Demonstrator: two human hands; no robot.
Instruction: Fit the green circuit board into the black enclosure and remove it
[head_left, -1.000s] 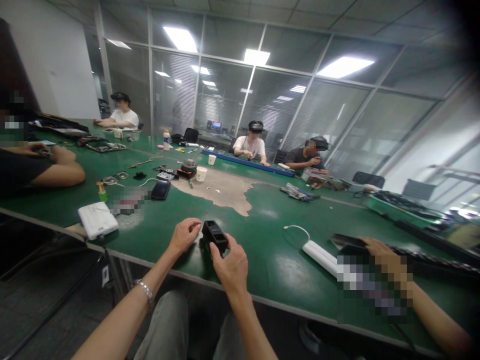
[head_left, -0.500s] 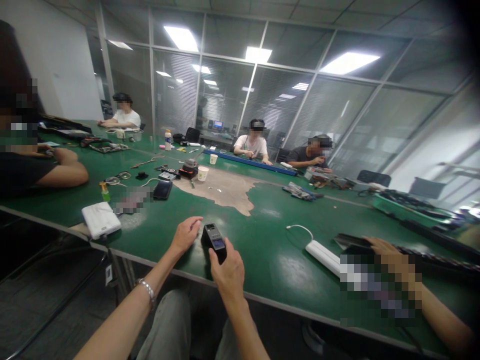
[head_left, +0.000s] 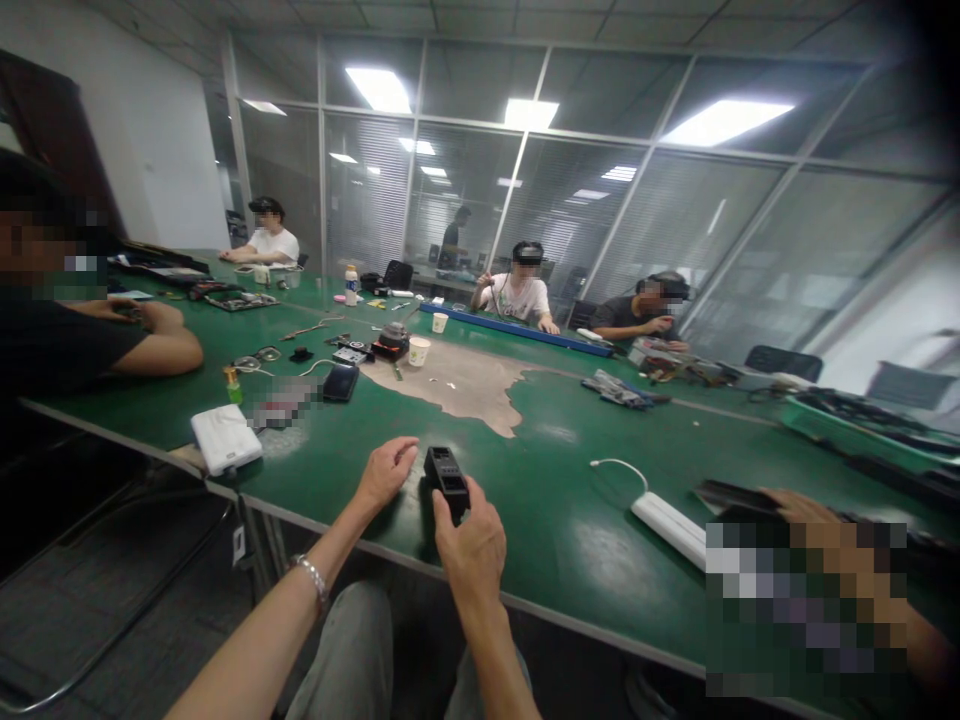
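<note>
A black box-shaped handheld device (head_left: 445, 474) stands near the front edge of the green table (head_left: 555, 500). In the earlier view a small display shows on its upper face. My right hand (head_left: 474, 540) is closed around its near end, with the thumb on the left side and fingers on the right. Just left of the device, my left hand (head_left: 388, 472) rests on the table, fingers loosely bent and holding nothing. A gap separates it from the device.
A white power bank (head_left: 226, 440), a black phone (head_left: 341, 380) and paper cups (head_left: 419, 351) lie to the left and beyond. At right are a white power strip (head_left: 667, 528) and another person's hand (head_left: 806, 505). Several people sit around the table.
The whole view has shifted, so things appear farther right and slightly lower. The device's display, bluish before, now looks dark. My right hand keeps its hold; the left stays beside it.
</note>
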